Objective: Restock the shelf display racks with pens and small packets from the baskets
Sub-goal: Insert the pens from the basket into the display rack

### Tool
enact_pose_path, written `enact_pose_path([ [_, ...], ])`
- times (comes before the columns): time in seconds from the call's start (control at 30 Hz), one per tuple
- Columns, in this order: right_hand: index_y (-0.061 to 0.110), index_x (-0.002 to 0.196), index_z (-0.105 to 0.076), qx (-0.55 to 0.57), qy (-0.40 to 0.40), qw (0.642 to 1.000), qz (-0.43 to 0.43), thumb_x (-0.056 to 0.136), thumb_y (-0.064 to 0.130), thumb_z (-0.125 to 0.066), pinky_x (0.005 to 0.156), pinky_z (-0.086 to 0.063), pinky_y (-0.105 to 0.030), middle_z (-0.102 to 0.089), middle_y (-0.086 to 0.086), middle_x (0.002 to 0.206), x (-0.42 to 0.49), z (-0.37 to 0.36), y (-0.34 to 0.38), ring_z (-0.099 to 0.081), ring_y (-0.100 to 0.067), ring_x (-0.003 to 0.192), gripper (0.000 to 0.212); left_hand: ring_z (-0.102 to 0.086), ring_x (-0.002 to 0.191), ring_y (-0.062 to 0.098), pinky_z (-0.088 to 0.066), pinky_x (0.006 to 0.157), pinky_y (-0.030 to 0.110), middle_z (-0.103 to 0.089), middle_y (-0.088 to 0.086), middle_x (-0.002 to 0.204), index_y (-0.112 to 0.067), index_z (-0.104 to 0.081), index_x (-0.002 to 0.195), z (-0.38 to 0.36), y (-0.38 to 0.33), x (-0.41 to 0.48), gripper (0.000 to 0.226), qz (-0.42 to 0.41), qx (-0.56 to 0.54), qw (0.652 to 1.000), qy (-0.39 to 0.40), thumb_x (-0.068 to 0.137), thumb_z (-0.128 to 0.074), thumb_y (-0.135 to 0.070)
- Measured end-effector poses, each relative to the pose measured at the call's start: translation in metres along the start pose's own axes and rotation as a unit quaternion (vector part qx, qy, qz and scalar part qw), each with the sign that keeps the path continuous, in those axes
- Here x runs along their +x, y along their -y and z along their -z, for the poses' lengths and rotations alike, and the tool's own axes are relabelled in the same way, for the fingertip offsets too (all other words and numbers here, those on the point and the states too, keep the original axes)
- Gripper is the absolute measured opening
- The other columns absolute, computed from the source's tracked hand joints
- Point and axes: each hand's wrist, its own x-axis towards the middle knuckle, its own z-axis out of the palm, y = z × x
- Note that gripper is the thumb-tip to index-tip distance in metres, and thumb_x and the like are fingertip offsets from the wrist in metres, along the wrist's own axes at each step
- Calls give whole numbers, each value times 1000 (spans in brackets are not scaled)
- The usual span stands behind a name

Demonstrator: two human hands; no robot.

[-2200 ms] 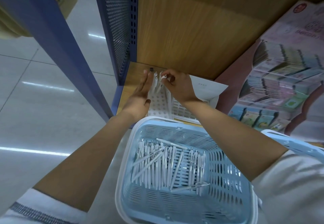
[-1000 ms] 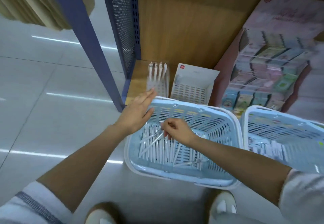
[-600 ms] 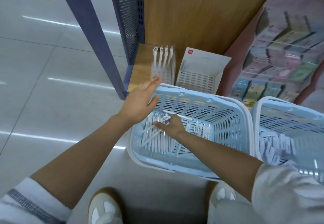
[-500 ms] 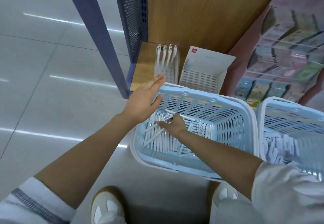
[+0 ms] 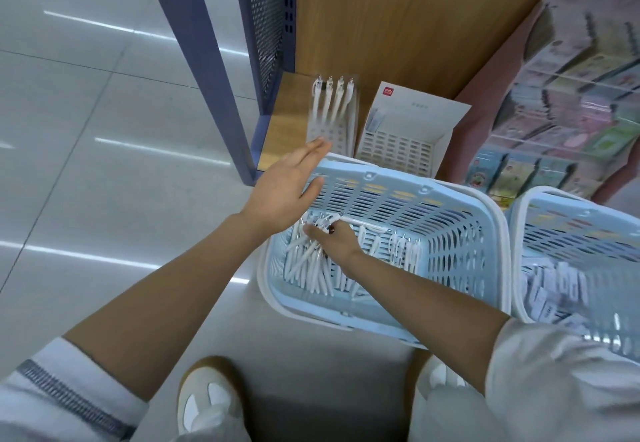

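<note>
Right hand point(image 5: 332, 239) now down in basket point(image 5: 398, 178) gripping pens point(image 5: 356, 223) — left hand point(image 5: 287, 192) spread, off the rack point(image 5: 332, 130)

The slotted pale-blue plastic basket point(image 5: 398, 199) has a white rim, the slim plastic pens point(image 5: 311, 273) are white, the perforated metal panel point(image 5: 265, 26) is blue.

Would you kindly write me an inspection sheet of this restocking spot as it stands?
Surface: wooden shelf, bare at its left end.
Job's things: clear rack holds four pens; white rack shows none; left basket holds loose pens; right basket holds packets.
Clutter: nothing seen.
Hands: left hand open over the left basket's rim; right hand grips loose pens.
Cables: nothing seen.
Surroundings: blue post, pink display, tiled floor.
</note>
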Motion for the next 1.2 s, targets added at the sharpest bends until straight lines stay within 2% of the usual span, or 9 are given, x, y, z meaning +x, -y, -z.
enact_pose_path([
  [0.07, 12, 69, -50, 3, 23, 1000, 5, 85, 44, -68, 48, -28, -24, -37, 4, 50, -1, 2, -3, -34, -10, 42, 39, -28, 143, 15, -27, 111, 27, -27, -2, 158, -17, -28, 153, 0, 0, 0, 53, 0, 3, 1000, 1, 102, -44, -22],
  [0.17, 11, 73, -65, 21, 47, 998, 44, 87, 41, -66, 59, -41, -29, -58, -5, 64, -6, 3, -8, -50, -16, 57, 33, -28, 143, 15, -27, 111, 28, -27, -2, 159, -18, -27, 153, 0, 1, 0, 53, 2, 9, 1000, 2, 102, -43, -23],
  [0.4, 5, 81, -63, 26, 47, 987, 149, 89, 15, -64, 65, -44, -23, -60, -1, 71, -18, 8, -7, -55, -11, 66, 13, -30, 143, 16, -30, 111, 30, -27, -2, 159, -19, -28, 153, 0, 2, 1, 53, -2, 2, 1000, 9, 102, -43, -23],
  [0.6, 2, 85, -62, 78, -6, 993, 86, 86, 35, -69, 71, -47, -28, -66, -2, 72, -14, 24, -11, -61, -13, 67, 34, -33, 141, 17, -35, 107, 32, -27, -3, 158, -20, -28, 152, 0, 1, 0, 52, -1, 7, 1000, 7, 102, -43, -22],
  [0.73, 16, 84, -49, 121, -71, 989, 46, 87, 38, -66, 73, -50, -38, -63, -8, 79, -16, 42, -4, -59, -19, 75, 28, -33, 141, 17, -35, 107, 32, -27, -3, 158, -21, -28, 152, -1, 2, 2, 53, -4, 12, 1000, 6, 102, -44, -22],
  [0.9, 12, 81, -55, 96, -39, 991, 86, 92, 27, -63, 54, -44, -17, -57, 2, 63, -37, 73, 8, -54, -2, 52, 20, -34, 140, 21, -34, 110, 39, -31, 2, 157, -17, -30, 151, 0, 1, 6, 52, -8, 37, 999, 20, 101, -45, -21],
  [1.0, 14, 71, -54, 75, 4, 989, 130, 93, 26, -62, 49, -39, -15, -54, 3, 58, -57, 87, 28, -48, -3, 49, 26, -40, 133, 27, -32, 105, 41, -42, 7, 149, -13, -41, 145, 6, -4, 12, 45, -39, 65, 997, -6, 101, -45, -20],
  [1.1, 14, 72, -54, 104, 12, 976, 189, 93, 24, -60, 47, -37, -17, -52, 2, 58, -70, 103, 67, -44, -6, 49, 24, -54, 114, 23, -36, 95, 33, -63, 5, 121, -12, -61, 125, 13, -19, 22, 36, -79, -6, 996, -41, 100, -40, -26],
  [1.2, 14, 68, -53, 135, -10, 958, 254, 93, 20, -60, 46, -36, -17, -51, 5, 53, -71, 121, 114, -43, -6, 46, 27, -63, 101, 14, -47, 95, 34, -70, -2, 105, -17, -64, 119, 17, -39, 30, 36, 8, -235, 971, 39, 103, -37, -34],
])
